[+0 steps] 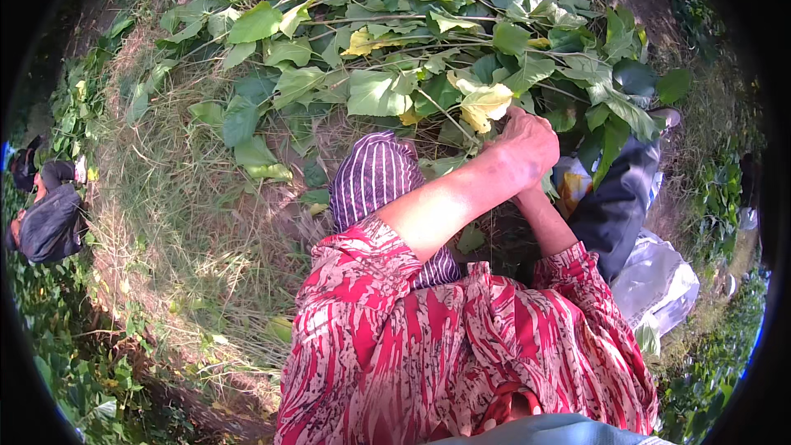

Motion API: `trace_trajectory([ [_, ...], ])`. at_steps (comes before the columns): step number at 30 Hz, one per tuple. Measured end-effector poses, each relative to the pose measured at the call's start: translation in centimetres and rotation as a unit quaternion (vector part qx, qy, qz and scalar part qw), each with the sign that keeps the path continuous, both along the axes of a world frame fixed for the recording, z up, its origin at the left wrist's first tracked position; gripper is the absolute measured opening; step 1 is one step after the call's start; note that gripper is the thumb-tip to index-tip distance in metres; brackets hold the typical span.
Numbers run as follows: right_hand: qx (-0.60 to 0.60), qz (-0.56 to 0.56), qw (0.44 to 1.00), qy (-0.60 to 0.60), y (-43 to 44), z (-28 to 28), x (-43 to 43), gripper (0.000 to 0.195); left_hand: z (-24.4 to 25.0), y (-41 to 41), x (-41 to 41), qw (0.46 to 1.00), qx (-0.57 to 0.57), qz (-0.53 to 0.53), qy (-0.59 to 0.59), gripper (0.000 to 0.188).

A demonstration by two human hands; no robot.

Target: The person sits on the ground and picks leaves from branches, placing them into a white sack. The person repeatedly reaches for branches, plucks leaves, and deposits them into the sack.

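My left forearm crosses over to the right, and my left hand (529,139) is curled at the near edge of a heap of cut leafy branches (383,65). Its fingers face away, so what they hold cannot be seen. Right beside it hangs a yellowing leaf (485,106). A pale cut stem (446,112) slants down towards the hand. Behind the left wrist my right forearm (547,222) reaches up; the right hand is hidden there. Broad green leaves (612,142) hang just right of the hands, over my dark-trousered leg (612,204).
Striped purple cloth (377,179) covers my bent knee on the left. A white plastic sack (658,284) lies at my right side, with a printed bag (571,182) by the leg. Dry grass (185,216) spreads leftward. Another person (49,216) sits at the far left.
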State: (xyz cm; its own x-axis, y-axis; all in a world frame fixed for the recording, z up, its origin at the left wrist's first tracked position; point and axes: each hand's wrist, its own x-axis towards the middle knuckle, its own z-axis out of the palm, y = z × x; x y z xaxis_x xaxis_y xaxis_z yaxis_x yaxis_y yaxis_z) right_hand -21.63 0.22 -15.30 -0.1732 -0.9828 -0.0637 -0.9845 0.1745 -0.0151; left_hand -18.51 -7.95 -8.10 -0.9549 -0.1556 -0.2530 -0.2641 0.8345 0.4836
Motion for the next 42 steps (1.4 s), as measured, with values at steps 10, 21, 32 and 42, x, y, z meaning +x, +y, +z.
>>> trace_trajectory([
  [10, 0.019, -0.010, 0.999, -0.028, 7.5, 8.5, -1.6, 0.009, -2.4, -2.9, 6.1, 0.998, -0.015, 0.046, 0.038, 0.024],
  [21, -0.051, 0.044, 0.998, -0.011, 8.1, 8.1, 1.1, 0.002, -10.4, 0.2, 8.9, 0.981, -0.006, 0.160, 0.113, 0.019],
  [32, -0.486, 0.128, 0.865, -0.009, 12.8, 18.3, 3.5, 0.038, -2.1, -8.6, 10.4, 0.812, -0.089, 0.351, 0.459, 0.009],
  [42, -0.321, -0.012, 0.929, -0.185, 16.9, 10.3, 1.7, 0.043, 14.8, -8.4, 11.6, 0.758, 0.223, 0.357, 0.498, 0.028],
])
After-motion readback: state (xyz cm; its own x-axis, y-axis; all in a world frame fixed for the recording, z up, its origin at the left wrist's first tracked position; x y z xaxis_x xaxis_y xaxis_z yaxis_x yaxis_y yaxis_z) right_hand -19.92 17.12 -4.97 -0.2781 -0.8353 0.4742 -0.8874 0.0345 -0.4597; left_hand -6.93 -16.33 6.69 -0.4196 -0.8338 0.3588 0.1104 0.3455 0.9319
